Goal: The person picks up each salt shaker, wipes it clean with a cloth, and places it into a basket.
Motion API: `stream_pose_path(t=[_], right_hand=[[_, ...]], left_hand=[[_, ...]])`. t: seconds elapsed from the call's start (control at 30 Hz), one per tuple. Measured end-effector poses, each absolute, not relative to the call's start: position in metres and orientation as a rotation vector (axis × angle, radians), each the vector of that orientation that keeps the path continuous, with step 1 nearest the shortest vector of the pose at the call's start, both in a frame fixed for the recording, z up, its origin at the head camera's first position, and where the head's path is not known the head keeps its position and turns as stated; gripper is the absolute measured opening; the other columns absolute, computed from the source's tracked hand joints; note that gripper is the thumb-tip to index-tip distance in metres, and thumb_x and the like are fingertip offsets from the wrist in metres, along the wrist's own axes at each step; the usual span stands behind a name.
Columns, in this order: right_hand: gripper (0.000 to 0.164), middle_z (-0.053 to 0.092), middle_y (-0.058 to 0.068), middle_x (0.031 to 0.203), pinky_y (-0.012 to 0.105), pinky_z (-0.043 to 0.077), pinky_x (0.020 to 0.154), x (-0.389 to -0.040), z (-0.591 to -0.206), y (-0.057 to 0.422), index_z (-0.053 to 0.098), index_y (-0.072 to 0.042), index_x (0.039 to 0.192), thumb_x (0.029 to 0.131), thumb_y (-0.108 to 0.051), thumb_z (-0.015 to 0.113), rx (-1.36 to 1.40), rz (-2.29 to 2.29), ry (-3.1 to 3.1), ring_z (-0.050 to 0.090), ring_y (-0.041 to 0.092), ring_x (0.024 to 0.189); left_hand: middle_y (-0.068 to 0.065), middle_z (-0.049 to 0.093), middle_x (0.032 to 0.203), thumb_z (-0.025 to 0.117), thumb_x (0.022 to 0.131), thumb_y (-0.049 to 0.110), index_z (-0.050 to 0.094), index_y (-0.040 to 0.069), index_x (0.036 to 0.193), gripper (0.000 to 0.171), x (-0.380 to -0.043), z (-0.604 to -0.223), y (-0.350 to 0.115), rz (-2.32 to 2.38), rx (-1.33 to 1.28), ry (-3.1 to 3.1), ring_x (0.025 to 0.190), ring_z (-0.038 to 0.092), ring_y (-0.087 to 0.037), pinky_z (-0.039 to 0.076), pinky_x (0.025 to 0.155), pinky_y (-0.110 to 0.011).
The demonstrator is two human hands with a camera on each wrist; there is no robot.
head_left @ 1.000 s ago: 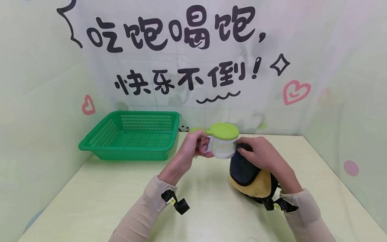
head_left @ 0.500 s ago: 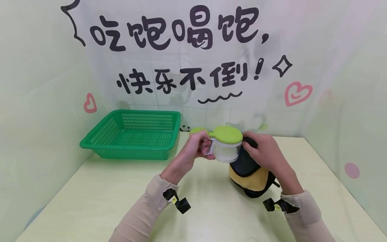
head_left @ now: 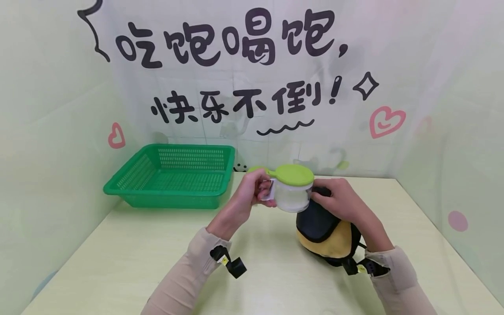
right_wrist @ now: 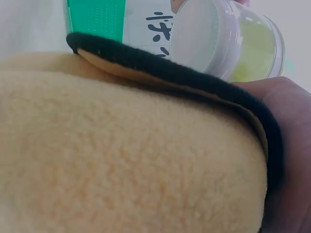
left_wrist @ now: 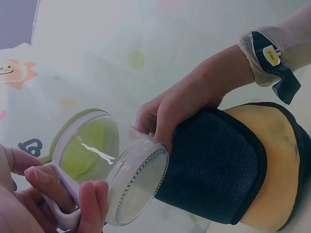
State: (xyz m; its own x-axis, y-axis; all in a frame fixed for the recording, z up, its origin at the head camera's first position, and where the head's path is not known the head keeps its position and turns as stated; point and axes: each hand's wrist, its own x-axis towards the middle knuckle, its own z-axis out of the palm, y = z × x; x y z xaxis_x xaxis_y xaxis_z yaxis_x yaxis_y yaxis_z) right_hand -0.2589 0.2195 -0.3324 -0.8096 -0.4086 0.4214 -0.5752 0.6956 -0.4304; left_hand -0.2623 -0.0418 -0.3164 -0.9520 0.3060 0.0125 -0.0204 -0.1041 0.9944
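Observation:
My left hand (head_left: 248, 192) grips the white handle of a clear glass seasoning jar (head_left: 292, 199), held above the table with its green lid (head_left: 294, 175) on top. In the left wrist view, fingers curl through the handle, and the ridged glass base (left_wrist: 141, 182) shows. My right hand (head_left: 340, 199) pinches the top of a soft bag (head_left: 334, 245), yellow with a dark blue flap and black edging. The jar is close beside the right fingertips; whether they touch, I cannot tell. Yellow fleece (right_wrist: 131, 155) fills most of the right wrist view. The bag's inside is hidden.
A green perforated plastic basket (head_left: 173, 199) stands at the table's back left. The pale table (head_left: 252, 271) meets a printed white backdrop (head_left: 220, 87) behind, with curtain-like walls at both sides.
The jar has sunk slightly and shifted a little right. The bag rose and swung a bit half a second ago, then came down again. Both hands keep their holds.

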Motion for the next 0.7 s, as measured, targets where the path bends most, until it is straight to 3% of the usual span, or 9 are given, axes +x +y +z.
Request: stream_pose_path(t=[0.3, 0.7], right_hand=[[0.024, 0.078, 0.004, 0.111, 0.045, 0.057, 0.091, -0.2594, -0.3324, 0.2187, 0.076, -0.014, 0.120, 0.098, -0.017, 0.067, 0.801, 0.831, -2.711, 0.072, 0.021, 0.102], [0.016, 0.079, -0.001, 0.104, 0.039, 0.058, 0.088, -0.2623, -0.3363, 0.2213, 0.080, -0.019, 0.110, 0.096, -0.016, 0.072, 0.782, 0.877, -2.562, 0.071, 0.015, 0.098]], left_hand=[[0.003, 0.035, 0.055, 0.044, 0.084, 0.023, 0.036, 0.014, 0.065, 0.023, -0.2623, -0.3166, -0.0423, 2.153, 0.331, 1.935, 0.048, 0.050, -0.017, 0.057, 0.060, -0.033], [0.004, 0.034, 0.051, 0.045, 0.083, 0.023, 0.036, 0.015, 0.061, 0.025, -0.2619, -0.3198, -0.0408, 2.138, 0.388, 1.923, 0.048, 0.056, -0.018, 0.056, 0.058, -0.032]])
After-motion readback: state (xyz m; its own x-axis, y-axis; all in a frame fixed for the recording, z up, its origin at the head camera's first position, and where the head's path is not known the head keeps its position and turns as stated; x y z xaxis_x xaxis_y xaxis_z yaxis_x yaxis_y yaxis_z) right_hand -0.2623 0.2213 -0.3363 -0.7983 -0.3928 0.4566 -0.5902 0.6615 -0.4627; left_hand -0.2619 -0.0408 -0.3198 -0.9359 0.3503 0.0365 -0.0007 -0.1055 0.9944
